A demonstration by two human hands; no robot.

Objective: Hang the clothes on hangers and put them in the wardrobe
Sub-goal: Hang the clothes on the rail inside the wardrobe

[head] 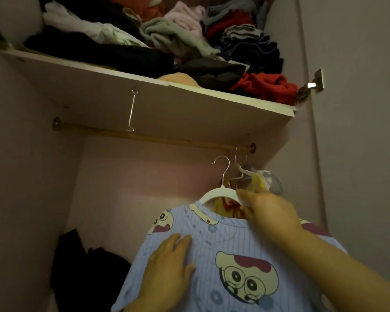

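Below the right end of the wardrobe's wooden rail (153,138), in the head view, the blue cartoon-print shirt (234,255) already sat on a white hanger (221,194), whose metal hook stood upright under the rail, not yet over it. The right hand (268,212) gripped the hanger's right arm, fingers curled round it, while the left hand (169,273) lay flat on the shirt's front, fingers straight, holding nothing. A few other hangers (243,172) crowded the rail's right end, and a wire hook (132,111) dangled from the underside of the shelf (189,91), which carried heaped folded clothes (167,34). A dark bundle (86,266) lay at the wardrobe's lower left. The step in hand looked like hanging; the next move probably called for lifting the hook above the rail, left of the crowded hangers, and lowering it on.
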